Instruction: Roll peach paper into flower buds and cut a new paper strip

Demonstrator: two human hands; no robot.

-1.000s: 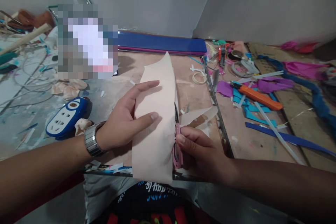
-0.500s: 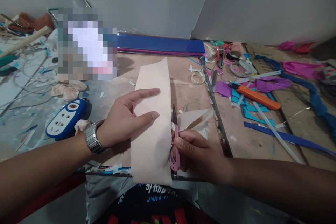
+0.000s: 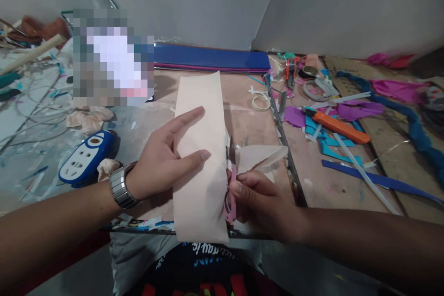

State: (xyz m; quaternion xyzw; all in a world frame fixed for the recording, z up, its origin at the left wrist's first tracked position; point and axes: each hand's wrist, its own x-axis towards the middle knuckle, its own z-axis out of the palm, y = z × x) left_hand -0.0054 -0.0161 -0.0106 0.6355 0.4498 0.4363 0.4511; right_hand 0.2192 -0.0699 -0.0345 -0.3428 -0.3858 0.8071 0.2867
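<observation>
A long strip of pale peach paper stretches lengthwise before me, its near end hanging past the table edge. My left hand, wearing a metal watch, grips the strip from its left side. Thumb and index finger lie spread on top; the other fingers are hidden, seemingly beneath the paper. Along the strip's right edge, my right hand is closed on pink-handled scissors. The blades point away from me and are partly covered by paper. A loose paler piece lies just right of the blades.
A blue-and-white power socket and crumpled peach scraps lie left. Behind is a blue stack of sheets. To the right are a tape roll, an orange utility knife and a blue strip. A pixelated patch hides the back left.
The far end of the strip has swung slightly left and straightened. The scissor blades now sit more under or against the paper edge. The loose piece at right has shifted a little outward.
</observation>
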